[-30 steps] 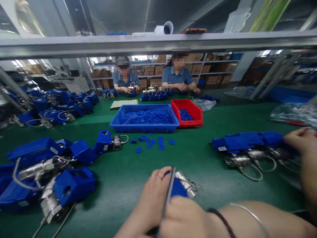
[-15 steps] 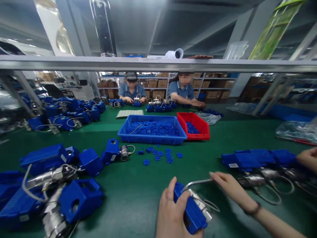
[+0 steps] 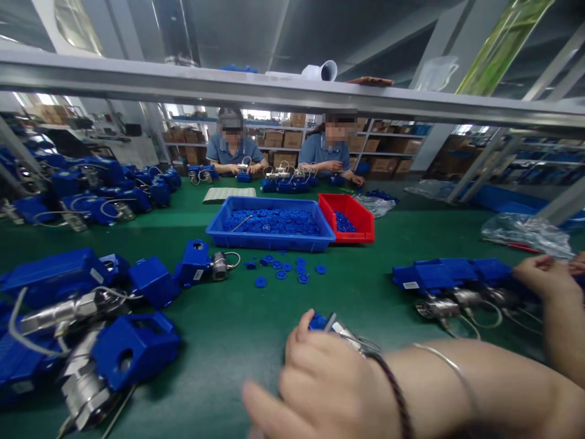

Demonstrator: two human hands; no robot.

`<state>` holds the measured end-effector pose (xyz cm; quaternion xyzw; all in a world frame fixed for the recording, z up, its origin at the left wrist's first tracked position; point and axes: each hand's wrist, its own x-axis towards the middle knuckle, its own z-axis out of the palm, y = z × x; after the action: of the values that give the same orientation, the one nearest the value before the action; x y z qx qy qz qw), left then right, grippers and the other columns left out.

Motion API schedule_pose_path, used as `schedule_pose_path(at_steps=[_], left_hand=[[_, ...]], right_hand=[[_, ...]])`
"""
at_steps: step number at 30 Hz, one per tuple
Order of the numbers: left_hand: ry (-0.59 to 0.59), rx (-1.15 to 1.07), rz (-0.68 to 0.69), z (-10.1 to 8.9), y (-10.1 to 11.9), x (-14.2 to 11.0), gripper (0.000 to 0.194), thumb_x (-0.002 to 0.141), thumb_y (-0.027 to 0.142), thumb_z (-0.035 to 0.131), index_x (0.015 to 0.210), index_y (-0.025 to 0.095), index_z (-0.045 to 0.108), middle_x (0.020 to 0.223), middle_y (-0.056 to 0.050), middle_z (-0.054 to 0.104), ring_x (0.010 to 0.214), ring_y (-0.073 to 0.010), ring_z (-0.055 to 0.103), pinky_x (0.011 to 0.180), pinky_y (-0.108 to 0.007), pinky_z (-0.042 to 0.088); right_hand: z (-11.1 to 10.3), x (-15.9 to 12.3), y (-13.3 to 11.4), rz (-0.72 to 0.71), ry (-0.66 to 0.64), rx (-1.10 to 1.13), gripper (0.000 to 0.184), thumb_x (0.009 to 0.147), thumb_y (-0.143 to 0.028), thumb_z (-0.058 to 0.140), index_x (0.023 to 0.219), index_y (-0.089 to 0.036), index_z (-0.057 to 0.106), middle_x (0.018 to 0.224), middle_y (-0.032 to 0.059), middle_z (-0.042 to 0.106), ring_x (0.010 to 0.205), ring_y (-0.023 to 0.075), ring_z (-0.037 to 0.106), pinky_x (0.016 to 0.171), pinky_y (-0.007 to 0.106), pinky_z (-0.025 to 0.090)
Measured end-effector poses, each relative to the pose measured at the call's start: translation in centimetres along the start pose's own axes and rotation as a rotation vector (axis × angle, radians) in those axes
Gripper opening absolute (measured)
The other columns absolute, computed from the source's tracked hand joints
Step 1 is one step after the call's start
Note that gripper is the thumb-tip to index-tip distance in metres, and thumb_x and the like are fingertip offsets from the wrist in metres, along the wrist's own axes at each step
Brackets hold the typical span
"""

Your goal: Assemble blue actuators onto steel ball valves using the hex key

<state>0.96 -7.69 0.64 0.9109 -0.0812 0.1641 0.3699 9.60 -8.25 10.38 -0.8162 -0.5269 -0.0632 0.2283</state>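
My right hand (image 3: pixel 329 384), a dark braided band at its wrist, reaches across from the right and covers much of the middle foreground. Behind it, my left hand (image 3: pixel 302 324) shows only partly, its fingers around a blue housing (image 3: pixel 317 321) with a metal valve body (image 3: pixel 343 331) and a thin cable. A grey bent hex key (image 3: pixel 331 321) stands up from the housing and runs down behind my right hand, which appears closed on it. The grip itself is hidden, and the fingers at lower left are blurred.
Blue housings with metal valves (image 3: pixel 137 350) lie at left, and a row (image 3: pixel 452 277) sits at right beside another person's hands (image 3: pixel 543 274). Loose blue discs (image 3: pixel 281 275) lie before a blue tray (image 3: pixel 269 242) and red bin (image 3: pixel 363 236). A shelf (image 3: pixel 274 91) spans overhead.
My right hand has swung from the right of the housing to the left, in front of my left hand, turning the hex key with it. The view has shifted slightly.
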Motion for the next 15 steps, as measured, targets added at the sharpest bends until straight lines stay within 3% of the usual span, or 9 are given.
schedule_pose_path(at_steps=[3, 5, 7, 9, 11, 13, 15], left_hand=[[0.049, 0.000, -0.014, 0.1, 0.0, 0.0, 0.053, 0.061, 0.036, 0.068, 0.110, 0.016, 0.065, 0.132, -0.013, 0.048, 0.115, -0.0329, 0.052, 0.096, -0.047, 0.048], [0.080, -0.027, -0.009, 0.4, 0.0, -0.1, 0.055, 0.053, 0.023, 0.073, 0.107, 0.021, 0.065, 0.139, -0.014, 0.039, 0.118, -0.0363, 0.048, 0.096, -0.054, 0.045], [0.098, -0.063, 0.000, 0.5, 0.0, -0.2, 0.056, 0.051, 0.017, 0.074, 0.105, 0.025, 0.063, 0.142, -0.013, 0.032, 0.120, -0.0376, 0.044, 0.097, -0.058, 0.041], [0.085, -0.089, -0.001, 0.5, -0.1, -0.3, 0.054, 0.053, 0.018, 0.075, 0.105, 0.026, 0.062, 0.142, -0.012, 0.030, 0.120, -0.0375, 0.043, 0.097, -0.059, 0.040], [0.057, -0.114, 0.000, 0.4, -0.1, -0.3, 0.053, 0.055, 0.019, 0.076, 0.105, 0.027, 0.061, 0.142, -0.011, 0.028, 0.120, -0.0377, 0.042, 0.096, -0.060, 0.039], [0.039, -0.131, 0.006, 0.3, -0.1, -0.2, 0.051, 0.057, 0.022, 0.076, 0.106, 0.027, 0.060, 0.142, -0.011, 0.027, 0.119, -0.0377, 0.041, 0.096, -0.060, 0.039], [0.052, -0.130, 0.004, 0.4, -0.1, -0.3, 0.050, 0.059, 0.023, 0.076, 0.106, 0.027, 0.060, 0.142, -0.011, 0.026, 0.118, -0.0376, 0.041, 0.094, -0.061, 0.040]], right_hand=[[-1.0, 4.9, 1.5, 0.104, -0.044, -0.017, 0.026, 0.092, -0.029, 0.055, 0.116, -0.020, 0.063, 0.112, 0.0084, 0.062, 0.104, 0.0210, 0.058, 0.092, 0.031, 0.045], [-2.3, 6.3, 5.2, 0.310, -0.074, -0.035, 0.030, 0.089, -0.015, 0.055, 0.118, -0.018, 0.062, 0.118, 0.0088, 0.061, 0.109, 0.0203, 0.056, 0.096, 0.030, 0.042], [-3.3, 5.3, 10.0, 0.497, -0.097, -0.047, 0.022, 0.085, -0.007, 0.056, 0.104, -0.011, 0.067, 0.106, 0.0118, 0.066, 0.101, 0.0207, 0.061, 0.092, 0.031, 0.045], [-3.8, 1.5, 14.1, 0.658, -0.119, -0.052, 0.011, 0.085, -0.010, 0.056, 0.089, -0.009, 0.067, 0.087, 0.0080, 0.069, 0.081, 0.0180, 0.065, 0.080, 0.032, 0.052], [-3.9, -4.4, 16.3, 0.796, -0.130, -0.045, 0.021, 0.085, -0.013, 0.048, 0.077, -0.008, 0.067, 0.066, 0.0061, 0.066, 0.056, 0.0171, 0.062, 0.059, 0.029, 0.053], [-3.6, -11.3, 15.9, 0.879, -0.095, -0.051, 0.033, 0.083, -0.014, 0.035, 0.076, -0.009, 0.067, 0.061, 0.0071, 0.065, 0.049, 0.0185, 0.060, 0.051, 0.029, 0.052], [-3.3, -17.8, 13.2, 0.907, 0.002, -0.088, 0.041, 0.084, -0.019, 0.027, 0.090, -0.011, 0.067, 0.080, 0.0107, 0.070, 0.069, 0.0216, 0.067, 0.065, 0.033, 0.055]])
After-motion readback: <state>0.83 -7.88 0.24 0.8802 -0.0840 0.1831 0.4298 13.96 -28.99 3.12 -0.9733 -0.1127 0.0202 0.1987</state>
